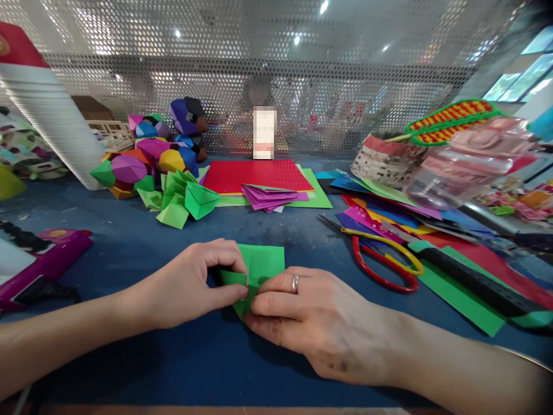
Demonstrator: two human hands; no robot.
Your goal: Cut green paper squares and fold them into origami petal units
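Green folded paper; blue table; red sheet; scissors red and yellow handles.

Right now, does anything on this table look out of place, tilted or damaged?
The clear pink bottle lies tilted on the loose coloured sheets at right. Both hands pinch the green paper; it looks undamaged.
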